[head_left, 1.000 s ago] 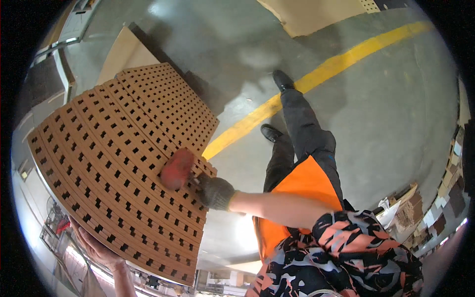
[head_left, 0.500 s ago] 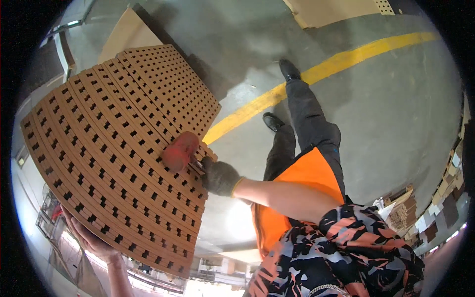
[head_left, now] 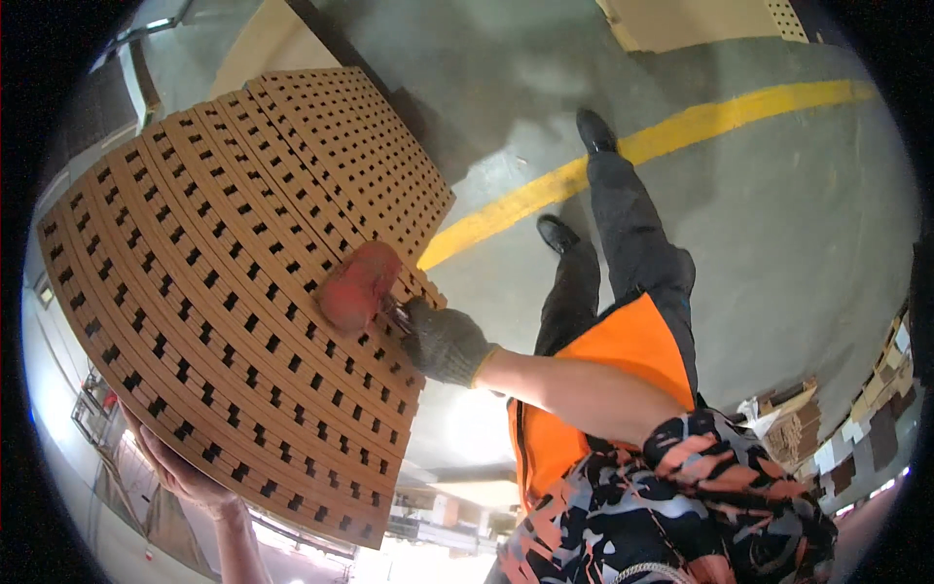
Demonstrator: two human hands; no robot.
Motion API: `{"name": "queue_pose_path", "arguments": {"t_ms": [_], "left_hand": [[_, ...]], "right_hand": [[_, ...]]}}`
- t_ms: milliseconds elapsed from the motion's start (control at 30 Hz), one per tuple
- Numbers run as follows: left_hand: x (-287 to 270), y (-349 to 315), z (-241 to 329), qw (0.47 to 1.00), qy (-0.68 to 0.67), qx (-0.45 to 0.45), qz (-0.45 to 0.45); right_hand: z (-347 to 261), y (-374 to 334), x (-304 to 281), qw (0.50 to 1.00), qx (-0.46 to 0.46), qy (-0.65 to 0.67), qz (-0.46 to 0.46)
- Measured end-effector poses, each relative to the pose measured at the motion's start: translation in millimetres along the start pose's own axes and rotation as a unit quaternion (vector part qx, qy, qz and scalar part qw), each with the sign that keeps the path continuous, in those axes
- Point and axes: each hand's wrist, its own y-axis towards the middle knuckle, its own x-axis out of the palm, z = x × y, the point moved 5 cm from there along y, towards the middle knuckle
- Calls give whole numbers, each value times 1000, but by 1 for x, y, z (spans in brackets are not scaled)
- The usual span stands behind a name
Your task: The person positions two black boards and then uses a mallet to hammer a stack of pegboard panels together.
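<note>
A tall stack of brown cardboard sheets [head_left: 243, 311], cut through with rows of small dark slots, fills the left half of the view. My right hand [head_left: 449, 343], in a dark grey knitted glove, is closed round the handle of a mallet with a worn red head [head_left: 359, 289]. The head lies over the stack's slotted side, near its right edge; whether it touches cannot be told. At the lower left my bare left hand [head_left: 180, 475] rests along the stack's outer edge, its fingers stretched out and partly hidden behind the cardboard.
A plain tan board [head_left: 268, 49] stands behind the stack. A yellow line [head_left: 681, 131] crosses the grey floor past my black shoes. Another cardboard piece [head_left: 686, 21] lies at the top right. Piled cardboard scraps [head_left: 876, 419] line the far right.
The view has shifted slightly, so the floor and my legs appear farther right. My right hand still grips the mallet over nearly the same spot. My left hand keeps its place on the stack's edge.
</note>
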Motion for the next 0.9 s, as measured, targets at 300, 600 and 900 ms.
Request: {"name": "queue_pose_path", "arguments": {"t_ms": [300,600,900], "left_hand": [[2,9,7,1000,-11,-18,-1],[-4,5,-1,962,-128,-239,35],[6,1,0,942,-159,-291,50]], "right_hand": [[-28,-32,-21,954,35,141,261],[-61,-40,-48,958,79,180,207],[-61,-27,-23,992,2,-78,-103]]}}
